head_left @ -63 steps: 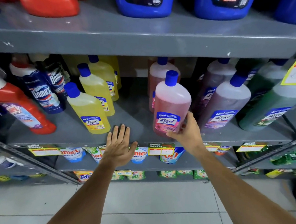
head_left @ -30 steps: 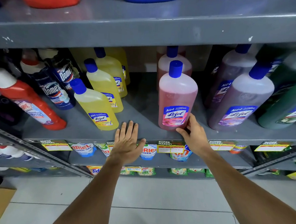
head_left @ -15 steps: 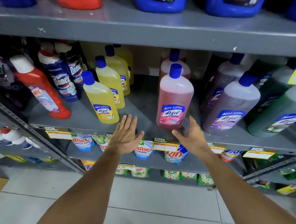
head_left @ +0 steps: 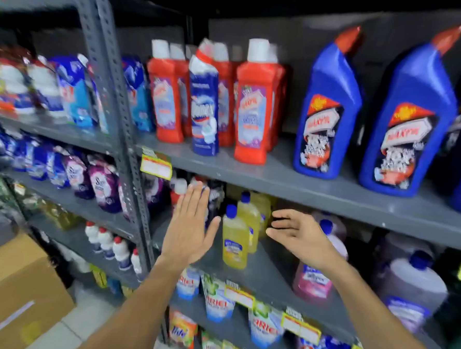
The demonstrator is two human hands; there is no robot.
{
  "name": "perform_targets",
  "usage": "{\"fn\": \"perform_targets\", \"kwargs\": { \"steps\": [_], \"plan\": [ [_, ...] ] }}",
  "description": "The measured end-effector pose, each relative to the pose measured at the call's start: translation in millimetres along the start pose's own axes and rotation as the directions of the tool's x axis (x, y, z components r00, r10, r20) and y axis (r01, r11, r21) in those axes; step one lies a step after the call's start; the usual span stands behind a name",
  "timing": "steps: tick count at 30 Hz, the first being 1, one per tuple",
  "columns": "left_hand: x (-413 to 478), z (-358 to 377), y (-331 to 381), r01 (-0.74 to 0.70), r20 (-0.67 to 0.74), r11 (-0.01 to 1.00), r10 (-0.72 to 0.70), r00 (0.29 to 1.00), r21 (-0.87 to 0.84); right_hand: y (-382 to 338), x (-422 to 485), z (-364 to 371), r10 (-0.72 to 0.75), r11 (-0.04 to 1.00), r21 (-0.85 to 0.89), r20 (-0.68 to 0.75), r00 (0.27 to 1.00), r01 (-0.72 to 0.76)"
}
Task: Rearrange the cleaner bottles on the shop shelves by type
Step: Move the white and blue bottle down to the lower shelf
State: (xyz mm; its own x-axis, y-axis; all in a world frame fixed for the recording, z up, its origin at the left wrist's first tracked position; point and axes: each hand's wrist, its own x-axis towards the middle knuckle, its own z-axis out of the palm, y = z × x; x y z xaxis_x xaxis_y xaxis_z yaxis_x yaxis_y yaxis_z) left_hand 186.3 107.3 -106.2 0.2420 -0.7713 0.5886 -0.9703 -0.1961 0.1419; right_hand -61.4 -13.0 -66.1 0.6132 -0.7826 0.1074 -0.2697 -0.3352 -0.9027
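Note:
My left hand (head_left: 189, 227) is raised flat and open in front of the middle shelf, covering dark toilet-cleaner bottles. My right hand (head_left: 299, 236) hovers open to the right of the yellow Lizol bottles (head_left: 234, 240), holding nothing. A pink Lizol bottle (head_left: 315, 283) stands behind my right wrist, with a purple Lizol bottle (head_left: 411, 288) to its right. On the upper shelf a single blue-and-white Domex bottle (head_left: 204, 100) stands among several red bottles (head_left: 253, 108). Large blue toilet-cleaner bottles (head_left: 326, 110) stand to their right. The picture is blurred by motion.
A perforated grey upright (head_left: 115, 100) divides the shelving. Detergent pouches (head_left: 72, 92) fill the left bay, Ariel packs (head_left: 217, 305) the shelf below. Yellow price tags (head_left: 156, 165) hang on the shelf edges. Cardboard boxes (head_left: 14, 293) sit on the floor at lower left.
My view has swung up and left, bringing the upper shelf into sight. My right hand has let go of the pink Lizol bottle, and both hands have lifted off the shelf edge.

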Motion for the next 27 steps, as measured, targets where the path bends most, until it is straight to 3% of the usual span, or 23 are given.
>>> {"fn": "perform_targets", "kwargs": {
  "steps": [6, 12, 16, 22, 27],
  "plan": [
    [66, -61, -85, 0.054, -0.033, 0.996, -0.052, 0.998, 0.069, -100, 55, 24, -0.192, 0.981, -0.002, -0.085, 0.978, 0.193],
    [123, -62, -144, 0.006, 0.204, 0.998, -0.018, 0.979, 0.055, -153, 114, 83, -0.294, 0.954, -0.034, -0.284, 0.913, 0.297],
    [137, -50, -163, -0.051, 0.267, 0.998, 0.039, 0.963, 0.040, -168, 143, 113, -0.366, 0.930, -0.115, -0.370, 0.854, 0.349],
    [135, -32, -170, -0.095, 0.153, 0.995, 0.088, 0.984, 0.039, -183, 177, 129, -0.410, 0.911, -0.159, -0.440, 0.799, 0.380],
    [136, -27, -174, -0.106, 0.119, 0.994, 0.105, 0.987, 0.000, -183, 198, 134, -0.306, 0.951, -0.124, -0.481, 0.821, 0.282]
  ]
}}
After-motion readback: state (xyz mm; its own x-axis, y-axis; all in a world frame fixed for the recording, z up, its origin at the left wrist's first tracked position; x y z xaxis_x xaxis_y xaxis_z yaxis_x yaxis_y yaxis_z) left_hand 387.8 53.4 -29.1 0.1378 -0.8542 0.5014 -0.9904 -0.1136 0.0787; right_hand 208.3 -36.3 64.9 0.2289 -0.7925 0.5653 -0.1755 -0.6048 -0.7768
